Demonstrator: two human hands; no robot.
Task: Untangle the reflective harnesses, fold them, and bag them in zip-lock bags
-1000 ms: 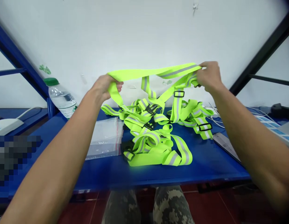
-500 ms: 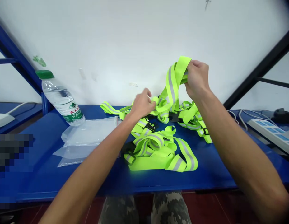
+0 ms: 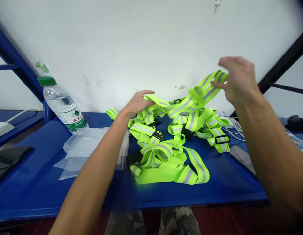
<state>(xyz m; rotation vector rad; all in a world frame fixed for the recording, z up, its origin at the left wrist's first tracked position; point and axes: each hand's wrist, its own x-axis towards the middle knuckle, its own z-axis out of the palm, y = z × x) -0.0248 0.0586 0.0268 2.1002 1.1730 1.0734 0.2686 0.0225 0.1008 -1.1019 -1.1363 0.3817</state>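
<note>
My left hand (image 3: 139, 102) pinches a fluorescent yellow-green reflective strap (image 3: 180, 108) with a grey stripe, above the back of the blue table. The strap runs rightward and rises to my right hand (image 3: 240, 80), which is lifted near the wall. A loop of it lies between that hand's thumb and fingers, which look loosely apart and slightly blurred. Below, more reflective straps (image 3: 163, 174) lie in a tangled heap, with a black buckle (image 3: 157, 135) on one and a black slider (image 3: 222, 139) on another at the right.
Clear plastic bags (image 3: 85, 143) lie left of the straps, beside a tilted water bottle (image 3: 65, 106) with a green cap. A phone (image 3: 243, 160) rests under my right forearm, near white cables (image 3: 235, 127). A dark flat object (image 3: 10, 160) sits at the far left.
My right hand has moved right with its end of the strap, and its fingers have loosened. My left hand has shifted slightly left. The strap now stretches between both hands.
</note>
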